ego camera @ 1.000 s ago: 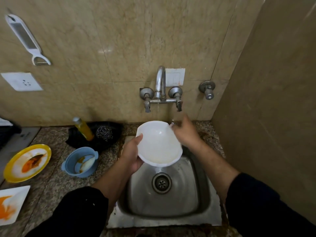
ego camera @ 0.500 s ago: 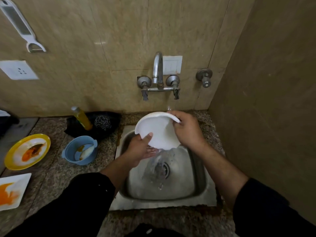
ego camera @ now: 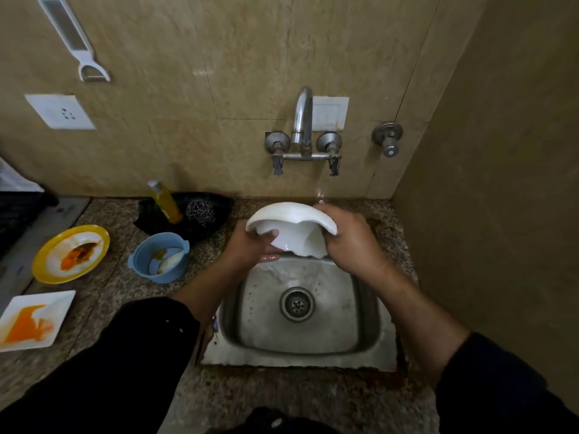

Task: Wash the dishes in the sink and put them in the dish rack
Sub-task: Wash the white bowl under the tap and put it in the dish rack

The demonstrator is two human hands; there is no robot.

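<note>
We hold the white bowl (ego camera: pixel 291 228) with both hands above the back edge of the sink (ego camera: pixel 260 311), just below the tap (ego camera: pixel 303 120). The bowl is tipped steeply, its rim highest at the wall side and its outer side turned toward us. Our left hand (ego camera: pixel 247 250) grasps it from the left: the thumb presses against the outer wall while the fingers (ego camera: pixel 270 257) curl underneath, wet and shiny. Our right hand (ego camera: pixel 352 241) wraps over the right part of the rim, fingers bent round the edge and clenched on the bowl. Both black sleeves are pushed back from the forearms.

The steel basin under the bowl is wet, with the drain (ego camera: pixel 296 304) in the middle of its floor.

On the speckled counter (ego camera: pixel 109 296) to the left wait more dirty dishes. A blue bowl (ego camera: pixel 138 261) with yellowish leftovers stands near the sink's left edge. Further left lies a yellow plate (ego camera: pixel 101 238) smeared with orange sauce, and nearer to us a white square plate (ego camera: pixel 54 303) with an orange stain. Behind the blue bowl a black cloth (ego camera: pixel 147 216) lies against the wall, carrying a tilted bottle (ego camera: pixel 165 202) of yellow liquid and a steel scrubber (ego camera: pixel 200 211).

On the tiled wall hang a white peeler (ego camera: pixel 73 39) and a white socket (ego camera: pixel 59 111), and a separate valve (ego camera: pixel 388 139) sits to the right of the tap
</note>
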